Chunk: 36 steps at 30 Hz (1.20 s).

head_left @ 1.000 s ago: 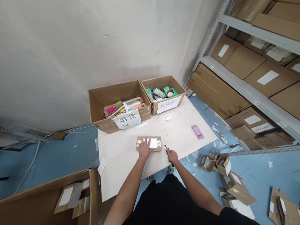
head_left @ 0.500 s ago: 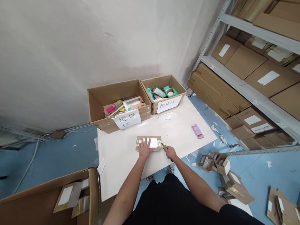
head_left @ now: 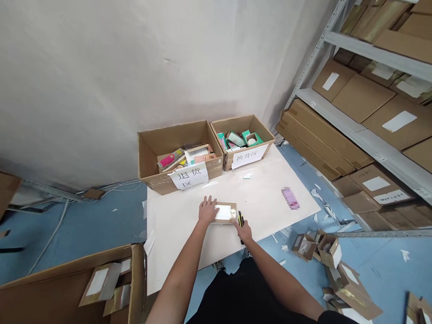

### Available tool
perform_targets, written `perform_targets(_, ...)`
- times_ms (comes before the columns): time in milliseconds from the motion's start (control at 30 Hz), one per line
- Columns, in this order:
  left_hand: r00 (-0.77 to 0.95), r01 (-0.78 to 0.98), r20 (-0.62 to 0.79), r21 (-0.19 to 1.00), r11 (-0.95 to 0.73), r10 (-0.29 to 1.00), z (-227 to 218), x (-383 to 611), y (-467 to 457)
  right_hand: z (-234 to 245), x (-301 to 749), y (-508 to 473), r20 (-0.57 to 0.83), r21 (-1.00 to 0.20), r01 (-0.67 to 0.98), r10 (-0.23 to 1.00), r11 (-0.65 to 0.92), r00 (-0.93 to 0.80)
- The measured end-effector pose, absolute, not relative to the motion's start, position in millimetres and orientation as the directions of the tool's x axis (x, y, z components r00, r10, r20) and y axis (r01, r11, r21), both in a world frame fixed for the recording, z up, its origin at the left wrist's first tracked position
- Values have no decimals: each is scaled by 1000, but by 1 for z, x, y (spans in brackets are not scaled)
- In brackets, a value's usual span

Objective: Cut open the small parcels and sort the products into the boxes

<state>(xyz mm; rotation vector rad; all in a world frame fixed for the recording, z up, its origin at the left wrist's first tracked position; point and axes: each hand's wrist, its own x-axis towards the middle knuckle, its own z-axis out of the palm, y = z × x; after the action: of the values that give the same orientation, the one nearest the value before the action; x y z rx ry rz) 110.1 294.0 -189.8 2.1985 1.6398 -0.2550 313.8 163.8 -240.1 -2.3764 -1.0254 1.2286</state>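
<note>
A small taped cardboard box (head_left: 225, 219) with a white label lies flat on the white table (head_left: 184, 232). My left hand (head_left: 208, 210) rests over its left end, fingers pointing away from me and the thumb on the label. At the box's right end, my right hand (head_left: 245, 231) is closed round a black and yellow utility knife (head_left: 240, 219). The knife points away from me, beside the taped end. Whether its blade is out is too small to see.
Two open cartons, a larger one (head_left: 215, 167) and a smaller one (head_left: 270, 146), stand at the table's back with signs and small packages. A blurred pink item (head_left: 290, 197) lies right. A big carton (head_left: 135, 273) stands front left; metal shelving (head_left: 360, 127) and discarded boxes (head_left: 353, 292) are right.
My left hand has slid left, from the box's middle to its left end. The knife has turned to point more straight away from me at the right end. The whole view has shifted slightly.
</note>
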Motion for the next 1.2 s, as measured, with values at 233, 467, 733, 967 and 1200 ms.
perform_targets(233, 24, 996, -499, 82, 19, 867, -191, 82, 264, -217, 289, 273, -536, -456, 615, 750, -643, 387)
perform_targets(467, 169, 976, -521, 207, -69, 837, -182, 103, 250, -184, 315, 322, -504, -436, 717, 808, -544, 305)
perform_targets(733, 527, 850, -409, 281, -446, 745, -199, 122, 269, -234, 321, 196, -538, -452, 648, 766, -614, 351)
perform_targets(967, 276, 961, -470, 105, -257, 839, -208, 122, 231, -228, 321, 208, -477, -453, 710, 819, -539, 318)
perform_targets(1200, 234, 972, -484, 141, -188, 843, -192, 142, 241, -205, 334, 271, -433, -428, 789, 866, -442, 250)
